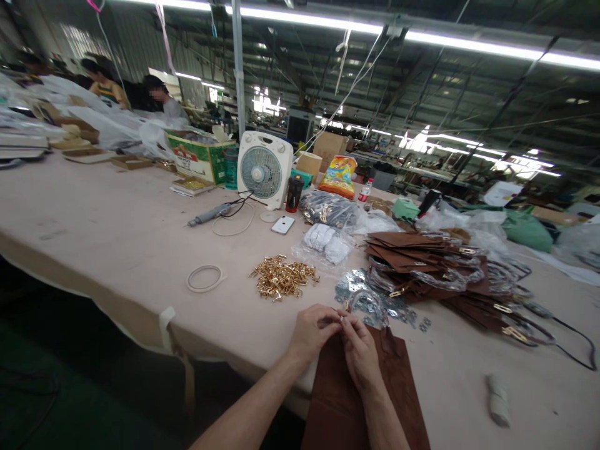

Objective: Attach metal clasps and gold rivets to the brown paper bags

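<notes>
My left hand [312, 328] and my right hand [360, 353] meet in a pinch above the top edge of a brown bag panel [398, 381]. Between the fingertips is something small and pale that I cannot make out. The panel hangs over the table's front edge, and a plastic-wrapped handle [368, 300] arches up from its top. Just beyond my hands lie many flat silver metal plates [349, 284]. Left of these is a heap of small gold metal fittings [284, 278].
Brown bag pieces [435, 269] with wrapped handles are stacked at right. A tape roll [205, 279], electric screwdriver [210, 215], phone [282, 225], fan [264, 169] and plastic bag of white items [325, 244] lie around the table. A grey-wrapped bundle [497, 400] is near right. People sit far left.
</notes>
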Demonstrator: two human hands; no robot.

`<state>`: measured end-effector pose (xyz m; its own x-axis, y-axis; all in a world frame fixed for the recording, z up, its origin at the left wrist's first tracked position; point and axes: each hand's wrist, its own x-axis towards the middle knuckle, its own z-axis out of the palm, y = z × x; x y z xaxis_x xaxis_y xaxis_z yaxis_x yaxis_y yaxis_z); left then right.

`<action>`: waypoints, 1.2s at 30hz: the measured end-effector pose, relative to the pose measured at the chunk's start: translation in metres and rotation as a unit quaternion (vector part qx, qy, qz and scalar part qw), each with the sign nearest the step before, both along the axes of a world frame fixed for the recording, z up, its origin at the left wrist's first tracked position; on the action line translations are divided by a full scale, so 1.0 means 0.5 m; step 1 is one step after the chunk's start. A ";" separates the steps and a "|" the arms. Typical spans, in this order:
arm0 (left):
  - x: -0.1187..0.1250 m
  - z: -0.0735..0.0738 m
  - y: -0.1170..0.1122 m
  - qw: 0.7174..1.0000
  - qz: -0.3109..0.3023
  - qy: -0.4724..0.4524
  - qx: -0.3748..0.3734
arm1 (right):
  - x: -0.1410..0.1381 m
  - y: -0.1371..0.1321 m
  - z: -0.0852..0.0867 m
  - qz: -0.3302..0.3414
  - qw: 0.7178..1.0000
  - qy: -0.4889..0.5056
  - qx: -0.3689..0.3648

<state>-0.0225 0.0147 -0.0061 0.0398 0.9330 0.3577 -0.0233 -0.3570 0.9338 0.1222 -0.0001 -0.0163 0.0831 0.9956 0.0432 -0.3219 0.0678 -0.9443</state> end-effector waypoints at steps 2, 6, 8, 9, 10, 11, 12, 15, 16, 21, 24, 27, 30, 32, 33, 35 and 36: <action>-0.001 0.000 0.002 1.000 0.003 -0.005 -0.007 | 0.001 -0.001 0.002 -0.005 1.000 0.011 0.002; -0.003 0.000 0.004 1.000 -0.015 -0.003 -0.019 | 0.001 -0.006 0.008 -0.073 0.996 -0.033 0.030; -0.004 -0.001 0.004 0.999 -0.036 -0.002 -0.019 | 0.001 -0.010 0.012 -0.098 0.988 -0.108 0.050; -0.004 -0.001 0.004 0.999 -0.044 0.000 -0.018 | 0.001 -0.012 0.015 -0.100 0.983 -0.144 0.059; -0.004 -0.001 0.003 0.999 -0.052 0.003 -0.017 | 0.001 -0.013 0.017 -0.097 0.978 -0.173 0.068; -0.004 -0.001 0.003 0.998 -0.057 0.005 -0.017 | 0.000 -0.014 0.019 -0.091 0.974 -0.194 0.075; -0.004 -0.001 0.003 0.998 -0.062 0.006 -0.019 | -0.001 -0.014 0.021 -0.085 0.971 -0.207 0.083; -0.005 -0.002 0.006 0.996 -0.075 -0.021 -0.048 | -0.004 -0.014 0.022 -0.074 0.967 -0.221 0.102; -0.006 -0.003 0.008 0.994 -0.079 -0.036 -0.062 | -0.005 -0.013 0.021 -0.072 0.966 -0.224 0.105; -0.019 -0.015 0.023 0.982 -0.111 -0.081 -0.126 | -0.009 -0.009 0.011 -0.061 0.960 -0.250 0.108; -0.027 -0.021 0.031 0.975 -0.133 -0.096 -0.152 | -0.006 -0.008 0.006 -0.055 0.962 -0.248 0.104; -0.029 -0.023 0.032 0.970 -0.145 -0.111 -0.163 | -0.001 -0.006 0.006 -0.046 0.967 -0.236 0.088; -0.028 -0.022 0.029 0.967 -0.142 -0.126 -0.171 | 0.003 -0.005 0.008 -0.033 0.969 -0.231 0.085; -0.027 -0.021 0.027 0.968 -0.135 -0.128 -0.169 | 0.004 -0.004 0.009 -0.033 0.967 -0.235 0.093; -0.027 -0.021 0.026 0.969 -0.132 -0.127 -0.167 | 0.004 -0.004 0.010 -0.037 0.965 -0.239 0.098; -0.026 -0.020 0.024 0.971 -0.125 -0.127 -0.162 | 0.003 -0.004 0.011 -0.045 0.962 -0.249 0.107; -0.024 -0.019 0.023 0.972 -0.121 -0.127 -0.158 | 0.003 -0.004 0.012 -0.046 0.960 -0.253 0.109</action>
